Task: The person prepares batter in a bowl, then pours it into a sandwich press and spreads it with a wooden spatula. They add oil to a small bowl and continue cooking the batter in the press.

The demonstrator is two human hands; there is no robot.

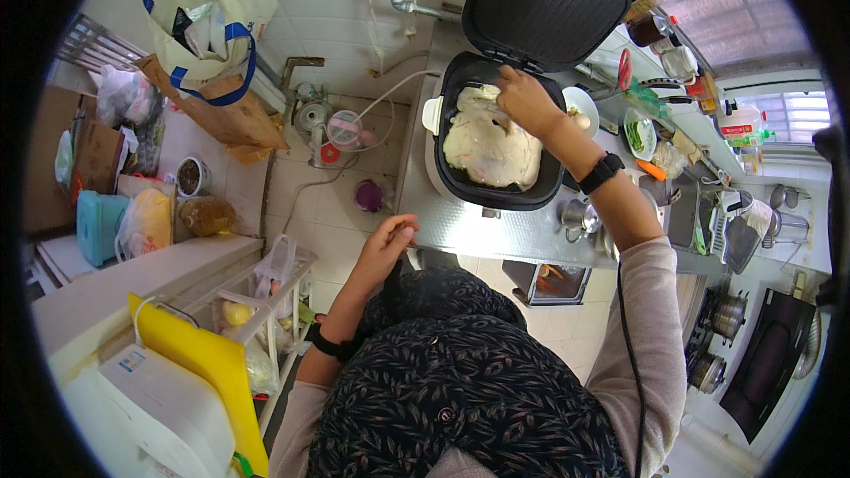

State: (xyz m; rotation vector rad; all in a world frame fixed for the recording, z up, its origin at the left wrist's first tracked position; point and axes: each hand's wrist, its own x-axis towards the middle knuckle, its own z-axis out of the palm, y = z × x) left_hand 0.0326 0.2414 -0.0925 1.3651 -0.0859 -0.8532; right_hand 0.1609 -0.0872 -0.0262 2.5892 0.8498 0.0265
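An electric griddle (435, 166) stands on the metal counter with its ridged black lid (548, 3) raised. In its dark pan lies a pale, uneven sheet of dough (488, 153) with pinkish streaks and a small dark gap near the middle. My right hand (528, 99) is over the dough's far right part, its fingers bent down close to the pan's back rim. Whether the fingertips pinch anything is hidden by the hand. My left hand (388, 242) hovers by the counter's left front corner, fingers loosely bent and nothing visible in it.
Right of the griddle are a white plate (582, 108) with a pale round item, a metal pot (578, 218), a carrot (651, 169) and a plate of green vegetables (636, 134). Beneath the counter front is an open bin (548, 284). A storage rack (292, 285) stands at left.
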